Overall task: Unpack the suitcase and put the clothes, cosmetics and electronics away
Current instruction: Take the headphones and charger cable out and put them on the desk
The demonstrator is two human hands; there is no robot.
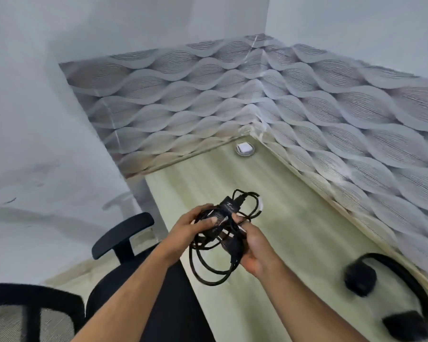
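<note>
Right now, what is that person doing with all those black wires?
A person is holding a black power adapter with its tangled black cable in both hands above a pale green desk. The left hand grips the bundle from one side and the right hand cups it from the other, while loops of cable hang down. Black over-ear headphones already lie on the desk to the right. A black office chair stands on the left.
</note>
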